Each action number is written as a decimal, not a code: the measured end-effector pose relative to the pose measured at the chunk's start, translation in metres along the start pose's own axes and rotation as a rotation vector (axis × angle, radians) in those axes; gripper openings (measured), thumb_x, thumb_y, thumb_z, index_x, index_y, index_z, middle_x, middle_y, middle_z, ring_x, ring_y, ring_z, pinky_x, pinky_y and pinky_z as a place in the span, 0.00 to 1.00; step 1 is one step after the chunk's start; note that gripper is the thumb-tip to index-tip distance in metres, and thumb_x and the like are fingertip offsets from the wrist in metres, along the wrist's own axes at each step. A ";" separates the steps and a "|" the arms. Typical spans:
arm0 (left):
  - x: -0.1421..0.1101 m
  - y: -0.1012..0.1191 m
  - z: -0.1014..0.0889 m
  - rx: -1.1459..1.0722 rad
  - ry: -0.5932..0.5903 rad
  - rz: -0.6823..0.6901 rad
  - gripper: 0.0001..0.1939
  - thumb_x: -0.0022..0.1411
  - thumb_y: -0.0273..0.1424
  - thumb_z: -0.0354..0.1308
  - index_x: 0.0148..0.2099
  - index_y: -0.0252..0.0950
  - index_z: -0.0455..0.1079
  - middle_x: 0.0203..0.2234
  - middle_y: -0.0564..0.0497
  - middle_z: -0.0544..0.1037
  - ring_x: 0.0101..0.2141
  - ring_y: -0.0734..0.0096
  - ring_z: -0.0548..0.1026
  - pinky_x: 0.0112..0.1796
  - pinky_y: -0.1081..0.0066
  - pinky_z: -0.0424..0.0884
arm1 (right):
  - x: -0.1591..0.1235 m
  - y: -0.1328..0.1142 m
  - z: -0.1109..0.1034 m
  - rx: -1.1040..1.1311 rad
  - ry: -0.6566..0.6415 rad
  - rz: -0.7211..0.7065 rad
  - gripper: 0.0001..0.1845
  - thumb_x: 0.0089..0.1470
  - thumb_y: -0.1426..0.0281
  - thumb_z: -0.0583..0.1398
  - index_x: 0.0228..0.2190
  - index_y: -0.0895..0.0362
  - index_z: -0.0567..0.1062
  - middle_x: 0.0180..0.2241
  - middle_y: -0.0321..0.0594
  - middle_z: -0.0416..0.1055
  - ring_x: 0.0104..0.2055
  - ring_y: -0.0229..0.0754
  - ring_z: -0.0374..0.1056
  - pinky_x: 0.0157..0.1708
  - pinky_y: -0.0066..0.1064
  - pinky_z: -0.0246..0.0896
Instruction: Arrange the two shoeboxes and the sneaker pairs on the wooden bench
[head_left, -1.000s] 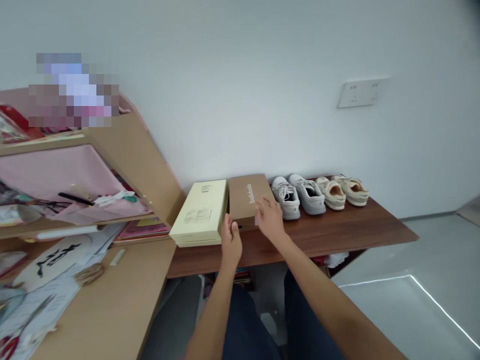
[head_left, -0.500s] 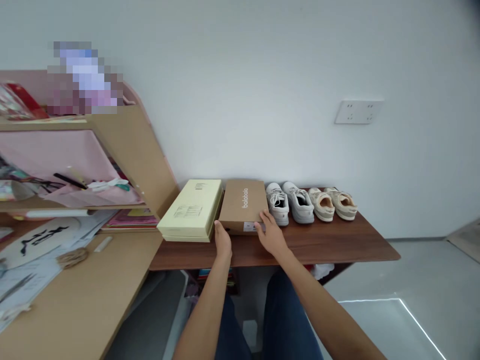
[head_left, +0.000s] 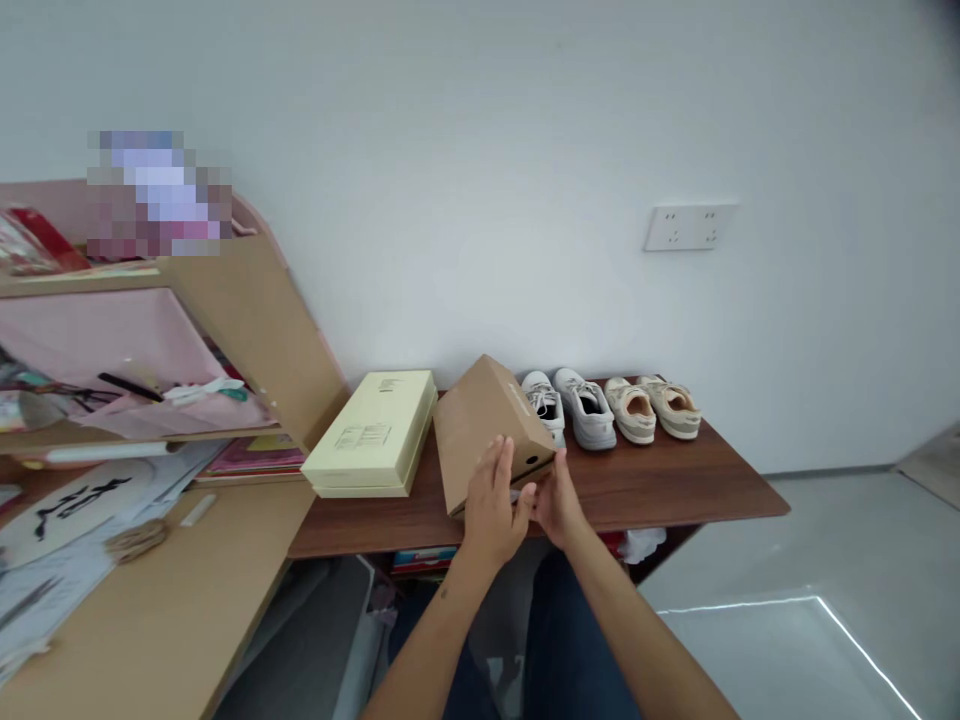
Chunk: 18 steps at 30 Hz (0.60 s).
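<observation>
A brown cardboard shoebox (head_left: 474, 420) stands tilted on one edge on the dark wooden bench, between a pale yellow box and the shoes. My left hand (head_left: 495, 505) is against its near side, fingers stretched along the cardboard and thumb toward the lower edge. At the near right corner, my right hand (head_left: 559, 500) grips the box with bent fingers, partly hidden behind it. A grey-white sneaker (head_left: 541, 395) is partly covered by the box; its mate (head_left: 586, 410) is beside it. Two beige shoes (head_left: 631, 412) stand farther right.
The pale yellow box (head_left: 375, 425) lies left on the bench (head_left: 660, 485). A desk (head_left: 161, 590) with papers and a shelf unit (head_left: 240, 320) adjoins on the left. Wall sockets (head_left: 690, 228) are above the shoes. Below the bench are my legs and some stored things.
The shoebox has gone from lying flat, printed lid up, to tilted and turned, its lid now facing right. My left hand moved right onto its side; my right hand shifted to its lower corner.
</observation>
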<state>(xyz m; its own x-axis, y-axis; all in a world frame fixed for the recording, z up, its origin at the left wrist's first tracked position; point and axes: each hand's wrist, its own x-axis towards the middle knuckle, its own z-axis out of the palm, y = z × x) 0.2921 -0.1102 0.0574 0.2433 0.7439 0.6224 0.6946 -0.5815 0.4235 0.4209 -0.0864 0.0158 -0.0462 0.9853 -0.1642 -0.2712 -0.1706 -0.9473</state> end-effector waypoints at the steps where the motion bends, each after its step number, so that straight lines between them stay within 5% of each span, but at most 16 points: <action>1: -0.007 -0.009 0.002 0.034 -0.018 -0.025 0.33 0.69 0.43 0.45 0.71 0.36 0.49 0.64 0.36 0.61 0.64 0.52 0.58 0.60 0.51 0.56 | 0.003 -0.006 -0.006 0.063 0.010 0.079 0.46 0.56 0.37 0.32 0.56 0.52 0.67 0.43 0.52 0.76 0.43 0.51 0.74 0.42 0.48 0.67; 5: -0.027 -0.047 0.003 0.188 0.069 -0.233 0.30 0.67 0.44 0.46 0.68 0.40 0.58 0.61 0.37 0.65 0.64 0.47 0.58 0.60 0.45 0.52 | 0.022 -0.015 -0.013 0.237 0.035 0.259 0.35 0.60 0.42 0.42 0.49 0.55 0.69 0.40 0.51 0.76 0.39 0.47 0.76 0.43 0.46 0.69; 8: -0.027 -0.066 -0.002 0.205 0.095 -0.249 0.28 0.67 0.44 0.46 0.65 0.39 0.63 0.62 0.37 0.64 0.64 0.46 0.56 0.60 0.45 0.53 | 0.035 -0.005 -0.003 0.293 0.050 0.290 0.27 0.63 0.48 0.46 0.46 0.57 0.68 0.37 0.50 0.76 0.37 0.45 0.76 0.43 0.44 0.70; 11: -0.021 -0.074 -0.011 0.291 0.133 -0.254 0.27 0.67 0.45 0.45 0.62 0.39 0.67 0.64 0.35 0.60 0.65 0.42 0.52 0.60 0.40 0.50 | 0.040 0.009 0.000 0.091 0.115 0.306 0.25 0.62 0.53 0.51 0.50 0.59 0.66 0.33 0.48 0.75 0.32 0.46 0.75 0.40 0.46 0.71; 15: -0.017 -0.089 -0.027 0.444 0.335 -0.409 0.40 0.61 0.55 0.51 0.67 0.37 0.59 0.68 0.30 0.47 0.66 0.31 0.42 0.57 0.30 0.43 | 0.034 0.004 -0.031 -0.503 0.292 -0.107 0.24 0.55 0.60 0.59 0.52 0.56 0.69 0.35 0.45 0.76 0.38 0.49 0.74 0.48 0.49 0.66; 18: -0.014 -0.111 -0.031 0.413 0.308 -0.455 0.45 0.57 0.58 0.52 0.67 0.34 0.59 0.67 0.27 0.46 0.66 0.26 0.41 0.55 0.28 0.47 | 0.032 -0.023 -0.068 -0.779 0.417 -0.467 0.17 0.57 0.65 0.55 0.46 0.56 0.74 0.43 0.49 0.74 0.48 0.52 0.70 0.54 0.46 0.62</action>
<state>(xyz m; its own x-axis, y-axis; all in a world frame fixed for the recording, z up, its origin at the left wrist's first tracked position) 0.1905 -0.0665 0.0217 -0.2948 0.7215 0.6265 0.8980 -0.0149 0.4397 0.4911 -0.0509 0.0132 0.2862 0.9000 0.3289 0.5372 0.1335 -0.8328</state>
